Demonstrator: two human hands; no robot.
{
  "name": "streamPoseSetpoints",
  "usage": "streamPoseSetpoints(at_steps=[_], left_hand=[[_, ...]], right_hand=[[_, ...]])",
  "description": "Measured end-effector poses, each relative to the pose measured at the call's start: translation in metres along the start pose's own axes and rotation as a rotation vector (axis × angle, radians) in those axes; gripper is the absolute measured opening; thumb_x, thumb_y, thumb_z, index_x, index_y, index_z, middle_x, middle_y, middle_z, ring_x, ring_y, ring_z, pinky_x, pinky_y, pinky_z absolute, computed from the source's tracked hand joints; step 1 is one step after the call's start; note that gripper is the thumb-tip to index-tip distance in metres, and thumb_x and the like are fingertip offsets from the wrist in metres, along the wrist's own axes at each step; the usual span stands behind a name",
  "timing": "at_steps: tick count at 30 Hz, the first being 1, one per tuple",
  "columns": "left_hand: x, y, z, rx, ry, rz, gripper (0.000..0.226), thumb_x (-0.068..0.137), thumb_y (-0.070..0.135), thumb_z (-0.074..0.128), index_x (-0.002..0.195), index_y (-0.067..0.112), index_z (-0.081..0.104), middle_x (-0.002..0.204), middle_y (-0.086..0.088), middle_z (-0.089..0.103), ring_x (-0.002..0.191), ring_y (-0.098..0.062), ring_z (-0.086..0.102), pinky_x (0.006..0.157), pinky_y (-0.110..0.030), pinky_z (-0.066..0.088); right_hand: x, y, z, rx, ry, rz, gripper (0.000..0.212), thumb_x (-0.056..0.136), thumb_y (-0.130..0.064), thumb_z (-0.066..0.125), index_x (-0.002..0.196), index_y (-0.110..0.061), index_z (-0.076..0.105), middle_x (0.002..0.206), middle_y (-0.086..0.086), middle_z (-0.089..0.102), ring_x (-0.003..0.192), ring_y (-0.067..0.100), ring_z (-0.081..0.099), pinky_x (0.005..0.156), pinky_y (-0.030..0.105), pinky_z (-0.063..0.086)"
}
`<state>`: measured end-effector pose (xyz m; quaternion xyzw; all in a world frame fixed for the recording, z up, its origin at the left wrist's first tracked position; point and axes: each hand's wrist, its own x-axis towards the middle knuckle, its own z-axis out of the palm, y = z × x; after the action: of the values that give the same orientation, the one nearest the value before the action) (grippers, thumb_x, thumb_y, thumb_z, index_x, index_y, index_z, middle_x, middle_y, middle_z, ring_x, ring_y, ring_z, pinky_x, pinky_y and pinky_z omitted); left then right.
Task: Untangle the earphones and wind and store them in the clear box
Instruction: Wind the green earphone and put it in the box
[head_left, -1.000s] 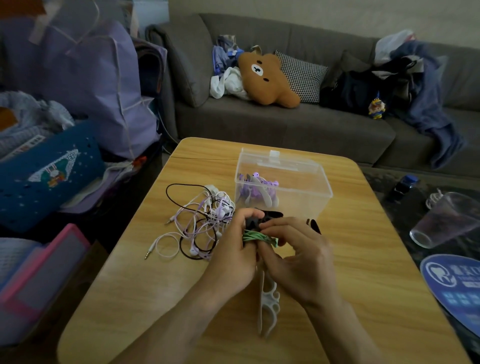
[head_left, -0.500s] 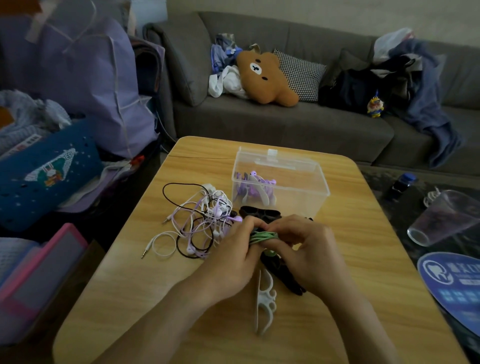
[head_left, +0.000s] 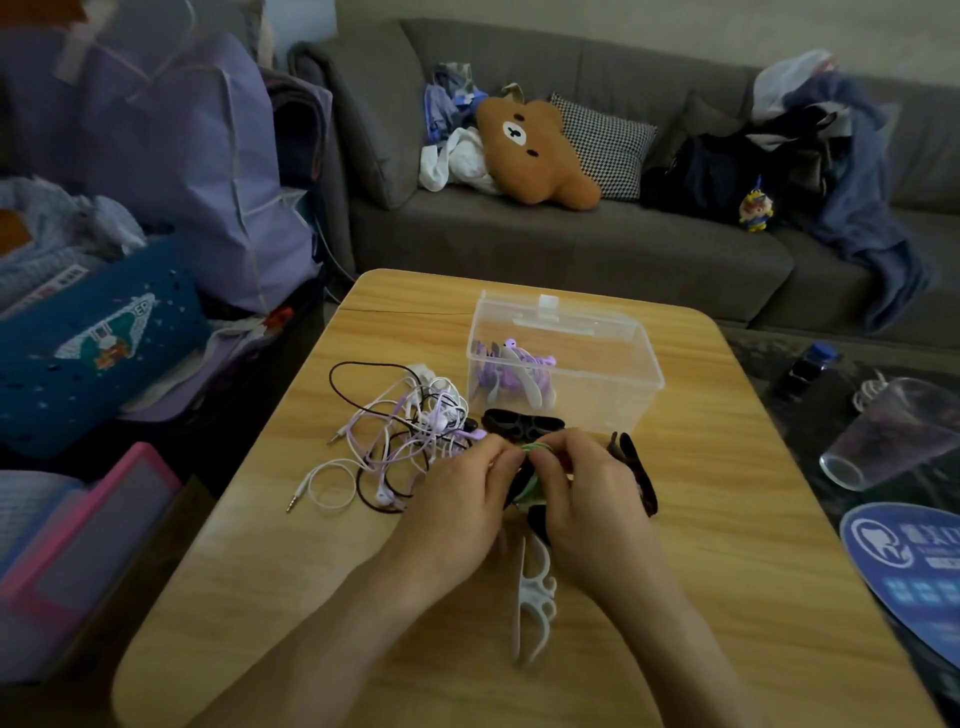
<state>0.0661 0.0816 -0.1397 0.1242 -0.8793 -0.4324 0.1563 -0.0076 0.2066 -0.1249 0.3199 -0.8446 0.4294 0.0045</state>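
- The left hand (head_left: 462, 512) and right hand (head_left: 587, 499) meet over the middle of the light wooden table (head_left: 727, 519), fingers curled, both pinching a green earphone cord (head_left: 535, 451) wound on a black winder.
- A tangle of white, purple and black earphones (head_left: 410, 431) lies just left of the hands.
- The clear plastic box (head_left: 613, 374) stands beyond them, holding wound purple earphones (head_left: 511, 369).
- A white plastic cord winder (head_left: 532, 603) lies below the right hand.
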Motion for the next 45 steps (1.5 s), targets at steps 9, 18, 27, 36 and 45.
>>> streamPoseSetpoints(at_steps=[9, 18, 27, 36, 45], left_hand=[[0.001, 0.000, 0.008, -0.152, 0.159, -0.088, 0.022, 0.101, 0.035, 0.051, 0.098, 0.021, 0.069, 0.075, 0.006, 0.070, 0.070, -0.005, 0.066, 0.066, -0.038, 0.052], [0.001, 0.005, 0.004, -0.292, 0.177, -0.120, 0.011, 0.100, 0.024, 0.056, 0.101, 0.020, 0.067, 0.084, 0.005, 0.072, 0.062, -0.008, 0.070, 0.062, -0.033, 0.059], [0.005, 0.022, -0.002, -0.794, 0.166, -0.375, 0.012, 0.100, 0.012, 0.057, 0.105, 0.006, 0.065, 0.082, -0.008, 0.075, 0.055, -0.021, 0.070, 0.041, -0.017, 0.046], [0.012, 0.019, 0.003, -0.888, 0.460, -0.448, 0.024, 0.105, 0.018, 0.046, 0.109, 0.012, 0.068, 0.083, -0.005, 0.074, 0.059, -0.012, 0.064, 0.044, -0.020, 0.046], [0.013, 0.021, 0.007, -0.971, 0.551, -0.411, 0.024, 0.107, 0.018, 0.041, 0.107, 0.017, 0.064, 0.093, -0.014, 0.067, 0.054, -0.009, 0.059, 0.048, -0.025, 0.047]], right_hand=[[-0.001, 0.000, 0.010, 0.109, 0.056, -0.003, 0.017, 0.100, -0.010, 0.056, 0.092, -0.025, 0.059, 0.080, -0.011, 0.064, 0.080, 0.004, 0.062, 0.061, 0.016, 0.047], [0.001, 0.000, 0.010, 0.230, 0.084, 0.066, 0.027, 0.095, -0.007, 0.063, 0.098, -0.033, 0.065, 0.092, -0.019, 0.070, 0.086, -0.006, 0.068, 0.072, 0.013, 0.055], [0.006, 0.004, -0.006, 0.190, 0.074, 0.044, 0.022, 0.092, -0.009, 0.068, 0.097, -0.030, 0.069, 0.093, -0.014, 0.071, 0.086, 0.001, 0.066, 0.071, 0.011, 0.048], [-0.003, -0.007, 0.008, 0.572, 0.005, 0.273, 0.011, 0.091, -0.013, 0.071, 0.101, -0.019, 0.072, 0.090, -0.004, 0.075, 0.083, 0.010, 0.073, 0.068, 0.021, 0.057], [-0.004, -0.006, 0.002, 0.822, -0.191, 0.402, 0.015, 0.093, -0.006, 0.066, 0.107, -0.006, 0.070, 0.097, 0.008, 0.077, 0.092, 0.021, 0.075, 0.074, 0.027, 0.059]])
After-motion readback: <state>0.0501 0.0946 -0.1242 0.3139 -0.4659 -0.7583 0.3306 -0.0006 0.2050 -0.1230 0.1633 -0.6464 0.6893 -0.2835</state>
